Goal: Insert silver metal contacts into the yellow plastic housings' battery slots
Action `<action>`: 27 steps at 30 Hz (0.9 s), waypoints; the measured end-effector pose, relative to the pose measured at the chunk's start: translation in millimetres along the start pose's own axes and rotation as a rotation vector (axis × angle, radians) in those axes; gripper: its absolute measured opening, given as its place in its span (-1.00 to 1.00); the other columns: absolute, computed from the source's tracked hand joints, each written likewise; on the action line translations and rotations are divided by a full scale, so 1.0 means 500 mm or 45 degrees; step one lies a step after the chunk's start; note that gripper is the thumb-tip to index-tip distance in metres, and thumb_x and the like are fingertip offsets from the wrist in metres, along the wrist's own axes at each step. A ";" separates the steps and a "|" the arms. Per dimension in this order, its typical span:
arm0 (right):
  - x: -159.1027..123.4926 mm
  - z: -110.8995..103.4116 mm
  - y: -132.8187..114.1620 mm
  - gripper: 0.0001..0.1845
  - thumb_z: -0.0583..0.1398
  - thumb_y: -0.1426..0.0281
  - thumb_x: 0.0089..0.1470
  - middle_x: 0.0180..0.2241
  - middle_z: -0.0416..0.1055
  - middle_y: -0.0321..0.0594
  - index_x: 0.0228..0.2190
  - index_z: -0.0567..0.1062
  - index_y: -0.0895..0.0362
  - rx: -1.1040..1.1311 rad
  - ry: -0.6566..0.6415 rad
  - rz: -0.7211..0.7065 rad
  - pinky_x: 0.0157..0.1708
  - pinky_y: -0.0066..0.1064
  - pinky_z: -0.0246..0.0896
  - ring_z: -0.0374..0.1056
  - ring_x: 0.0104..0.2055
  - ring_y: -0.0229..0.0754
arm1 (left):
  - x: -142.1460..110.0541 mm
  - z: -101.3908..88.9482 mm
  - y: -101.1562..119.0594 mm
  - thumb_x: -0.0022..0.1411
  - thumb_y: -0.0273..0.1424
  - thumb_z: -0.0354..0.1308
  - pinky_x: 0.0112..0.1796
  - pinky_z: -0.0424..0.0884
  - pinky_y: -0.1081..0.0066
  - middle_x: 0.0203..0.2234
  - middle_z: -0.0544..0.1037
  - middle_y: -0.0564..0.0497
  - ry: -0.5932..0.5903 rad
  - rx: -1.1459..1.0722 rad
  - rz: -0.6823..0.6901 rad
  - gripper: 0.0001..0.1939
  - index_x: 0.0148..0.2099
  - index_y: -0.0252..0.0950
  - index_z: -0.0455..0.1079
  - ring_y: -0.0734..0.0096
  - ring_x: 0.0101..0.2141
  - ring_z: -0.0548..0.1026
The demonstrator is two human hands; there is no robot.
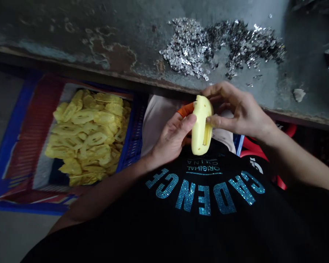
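Observation:
A pale yellow plastic handle shell (pixel 201 126) is held upright in front of my chest, just below the bench edge. My left hand (pixel 171 138) grips it from the left, thumb pressed on its side, with an orange piece (pixel 185 109) showing above the fingers. My right hand (pixel 235 109) closes on the shell from the right, forefinger laid along its open slot. Whether the right fingers also pinch a small metal part is hidden.
A worn grey bench (pixel 98 40) runs across the top with a heap of small shiny metal parts (pixel 222 45). At lower left a blue crate (pixel 13 131) holds several yellow shells (pixel 89 135). A red stool (pixel 259 149) is at right.

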State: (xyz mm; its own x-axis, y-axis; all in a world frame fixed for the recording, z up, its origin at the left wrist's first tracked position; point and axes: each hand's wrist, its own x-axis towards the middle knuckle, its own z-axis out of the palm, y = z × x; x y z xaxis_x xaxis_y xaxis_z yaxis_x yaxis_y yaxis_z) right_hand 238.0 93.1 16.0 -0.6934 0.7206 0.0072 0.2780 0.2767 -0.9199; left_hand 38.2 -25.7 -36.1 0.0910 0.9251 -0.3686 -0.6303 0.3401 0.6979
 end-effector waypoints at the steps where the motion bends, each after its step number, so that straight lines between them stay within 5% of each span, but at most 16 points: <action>1: 0.000 0.006 0.005 -0.37 0.60 0.01 0.13 0.06 0.70 -0.16 0.11 0.64 0.00 -0.019 0.012 -0.019 -0.01 -0.15 0.67 0.62 0.01 0.02 | -0.001 -0.004 -0.004 0.34 0.11 0.59 -0.04 0.79 0.22 0.19 0.79 -0.10 0.019 0.054 0.029 -0.32 0.34 -0.10 0.66 -0.11 0.13 0.78; 8: -0.024 0.047 0.034 -0.48 0.50 0.21 0.16 -0.06 0.64 -0.20 0.10 0.57 0.01 -0.080 0.299 -0.125 -0.20 -0.26 0.58 0.59 -0.15 -0.09 | -0.011 -0.022 0.009 0.37 0.10 0.58 -0.11 0.74 0.39 -0.01 0.85 -0.16 -0.025 0.258 0.130 -0.39 0.25 -0.19 0.78 0.20 -0.12 0.80; 16: -0.034 0.048 0.061 -0.50 0.50 0.24 0.20 -0.06 0.65 -0.22 0.13 0.59 0.00 -0.200 0.459 -0.196 -0.15 -0.24 0.60 0.61 -0.12 -0.08 | 0.001 -0.040 0.007 0.27 0.01 0.67 -0.17 0.74 0.36 -0.14 0.87 -0.16 0.059 0.329 0.040 -0.46 0.11 -0.24 0.85 0.20 -0.22 0.79; 21: -0.031 0.044 0.057 -0.52 0.46 0.22 0.27 0.00 0.67 -0.16 0.16 0.57 -0.02 -0.324 0.455 -0.216 -0.03 -0.16 0.62 0.63 -0.04 -0.02 | 0.018 -0.048 0.002 0.17 -0.11 0.75 0.00 0.79 0.28 -0.17 0.87 -0.10 0.133 0.247 -0.004 -0.62 -0.11 -0.24 0.84 0.12 -0.11 0.83; 24: -0.022 0.025 0.052 -0.51 0.46 0.23 0.34 0.05 0.68 -0.12 0.22 0.55 -0.01 -0.355 0.381 -0.256 -0.03 -0.16 0.62 0.63 -0.02 -0.01 | 0.039 -0.042 0.016 0.09 -0.03 0.78 -0.12 0.83 0.20 -0.27 0.85 -0.08 0.127 0.174 -0.051 -0.52 -0.14 -0.23 0.77 0.09 -0.22 0.83; 27: 0.005 -0.023 0.059 -0.50 0.44 0.21 0.42 0.14 0.69 -0.07 0.29 0.56 -0.03 -0.401 0.255 -0.292 0.03 -0.11 0.62 0.64 0.08 0.04 | 0.058 -0.040 0.046 0.04 -0.05 0.79 -0.28 0.83 0.19 -0.12 0.85 -0.06 -0.022 0.019 -0.177 -0.39 0.04 -0.12 0.68 0.02 -0.22 0.85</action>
State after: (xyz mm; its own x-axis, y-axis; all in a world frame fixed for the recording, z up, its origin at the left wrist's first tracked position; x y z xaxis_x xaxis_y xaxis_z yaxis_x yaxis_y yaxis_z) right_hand 252.2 110.4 -6.7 -0.6269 0.7181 0.3021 0.3422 0.6021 -0.7214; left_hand 11.1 5.4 -43.0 0.1899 0.8717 -0.4517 -0.5994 0.4673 0.6499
